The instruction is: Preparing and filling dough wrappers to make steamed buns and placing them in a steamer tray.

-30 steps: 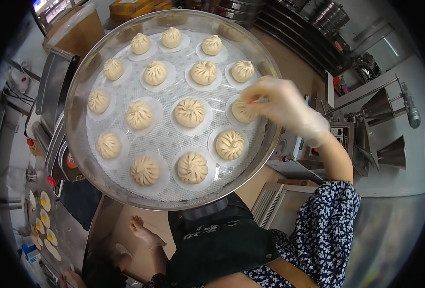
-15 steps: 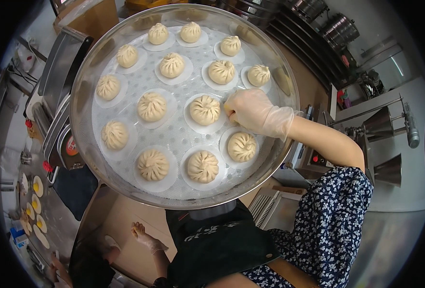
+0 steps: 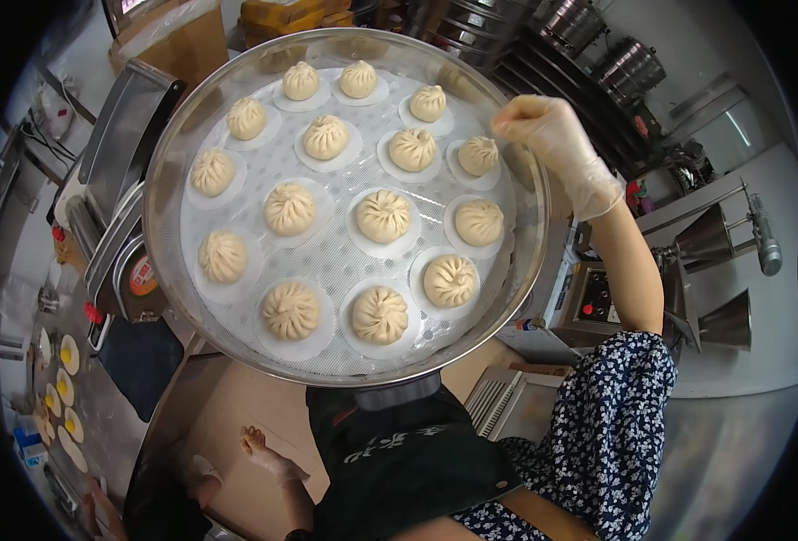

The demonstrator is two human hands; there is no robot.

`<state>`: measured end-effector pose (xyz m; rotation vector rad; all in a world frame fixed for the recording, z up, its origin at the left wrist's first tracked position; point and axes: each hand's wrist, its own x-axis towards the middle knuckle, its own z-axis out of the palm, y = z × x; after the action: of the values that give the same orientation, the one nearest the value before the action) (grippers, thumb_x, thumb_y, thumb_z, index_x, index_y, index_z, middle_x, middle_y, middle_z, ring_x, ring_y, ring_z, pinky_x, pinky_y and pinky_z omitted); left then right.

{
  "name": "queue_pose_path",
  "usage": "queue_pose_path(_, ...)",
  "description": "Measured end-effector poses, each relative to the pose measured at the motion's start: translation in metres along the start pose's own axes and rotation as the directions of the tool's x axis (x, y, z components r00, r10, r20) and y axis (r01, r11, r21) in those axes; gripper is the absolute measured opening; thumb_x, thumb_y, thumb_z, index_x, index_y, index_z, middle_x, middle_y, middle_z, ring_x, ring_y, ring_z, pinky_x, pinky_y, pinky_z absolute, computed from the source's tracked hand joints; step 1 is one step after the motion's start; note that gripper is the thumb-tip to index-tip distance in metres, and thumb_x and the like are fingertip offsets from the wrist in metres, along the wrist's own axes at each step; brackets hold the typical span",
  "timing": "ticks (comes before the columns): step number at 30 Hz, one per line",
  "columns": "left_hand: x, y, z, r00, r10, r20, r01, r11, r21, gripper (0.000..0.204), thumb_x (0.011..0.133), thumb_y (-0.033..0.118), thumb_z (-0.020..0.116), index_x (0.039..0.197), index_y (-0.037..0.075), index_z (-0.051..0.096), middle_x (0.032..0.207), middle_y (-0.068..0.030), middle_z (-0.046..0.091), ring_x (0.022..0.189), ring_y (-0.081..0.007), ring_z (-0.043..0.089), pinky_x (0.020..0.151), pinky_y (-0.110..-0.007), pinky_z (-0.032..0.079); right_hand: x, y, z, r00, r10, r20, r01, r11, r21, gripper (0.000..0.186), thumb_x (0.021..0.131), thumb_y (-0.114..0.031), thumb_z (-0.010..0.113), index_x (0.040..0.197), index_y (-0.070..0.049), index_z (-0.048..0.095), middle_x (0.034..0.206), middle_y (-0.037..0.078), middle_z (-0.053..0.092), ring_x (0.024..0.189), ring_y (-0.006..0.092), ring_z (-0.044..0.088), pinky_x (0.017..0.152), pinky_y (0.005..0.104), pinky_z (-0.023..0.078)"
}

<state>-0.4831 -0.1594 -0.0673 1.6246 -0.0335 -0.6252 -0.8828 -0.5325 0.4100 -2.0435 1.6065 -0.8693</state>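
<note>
Several pleated buns (image 3: 384, 216), each on a round white paper, sit spaced on the mesh liner of a round metal steamer tray (image 3: 543, 243). My right hand (image 3: 552, 144), in a clear glove, hovers over the tray's far right rim with its fingers curled in; nothing shows in them. Nearest to it is a small bun (image 3: 478, 155) inside the rim. A bun (image 3: 479, 223) lies uncovered at the right side. Low and left of the dark apron, my gloved left hand (image 3: 268, 455) has its fingertips pinched together; what they hold, if anything, is hidden.
A metal machine (image 3: 128, 153) adjoins the tray on the left. Flattened dough rounds (image 3: 70, 419), some with yellow filling, lie on the steel table at lower left, near another person's arm (image 3: 101, 514). Behind are yellow crates (image 3: 282, 13), a cardboard box (image 3: 169, 45) and stacked steamers (image 3: 471, 32).
My right hand has lifted away from the tray's right side, moving up and right to the rim. The bun it was covering now shows on its paper. My left hand is slightly lower.
</note>
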Motion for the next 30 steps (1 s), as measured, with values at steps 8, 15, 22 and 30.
queue_pose_path(8, 0.0, -0.012, -0.005, 1.0, -0.008, -0.002, 0.007, 1.0, -0.006, 0.037, 0.103, 0.033, 0.052, 0.126, 0.005, 0.057, 0.112, -0.0059, 0.06, 0.107, -0.0178, 0.058, 0.1, -0.034, 0.044, 0.016, 0.038, -0.016, 0.991, -0.135, -0.012, 0.115, 0.878, -0.464, 0.013, 0.079, -0.007, 0.071, 0.09, 0.0, 0.072, 0.085, 0.012, 0.069, 0.076, 0.0213, 0.066, 0.072, 0.0304, 0.051)
queue_pose_path(15, 0.018, -0.035, -0.028, 0.997, 0.055, -0.047, -0.06, 0.992, -0.11, 0.026, 0.101, 0.029, 0.059, 0.114, 0.006, 0.061, 0.096, -0.0023, 0.064, 0.08, -0.0075, 0.057, 0.069, -0.02, 0.042, 0.02, 0.05, -0.006, 0.973, -0.201, 0.111, 0.227, 0.783, -0.579, 0.01, 0.079, -0.016, 0.07, 0.085, -0.008, 0.071, 0.088, 0.013, 0.068, 0.087, 0.0316, 0.065, 0.078, 0.0389, 0.05)
queue_pose_path(22, 0.018, -0.032, -0.012, 0.996, 0.032, -0.079, -0.045, 0.984, -0.172, 0.017, 0.101, 0.023, 0.059, 0.106, 0.007, 0.059, 0.091, -0.0014, 0.059, 0.073, -0.0059, 0.051, 0.061, -0.018, 0.037, 0.021, 0.067, -0.007, 0.911, -0.361, 0.198, 0.394, 0.627, -0.672, 0.008, 0.079, -0.014, 0.068, 0.085, -0.01, 0.072, 0.085, 0.011, 0.068, 0.083, 0.0305, 0.066, 0.073, 0.0402, 0.053)
queue_pose_path(30, 0.026, -0.032, -0.002, 0.999, -0.044, -0.01, 0.037, 0.927, -0.374, 0.011, 0.098, 0.013, 0.058, 0.105, 0.005, 0.057, 0.086, -0.0018, 0.051, 0.066, -0.0049, 0.042, 0.053, -0.017, 0.03, 0.011, 0.062, -0.002, 0.827, -0.44, 0.35, 0.496, 0.278, -0.823, 0.02, 0.076, -0.008, 0.059, 0.092, -0.01, 0.071, 0.076, 0.009, 0.064, 0.08, 0.0288, 0.064, 0.071, 0.0387, 0.053)
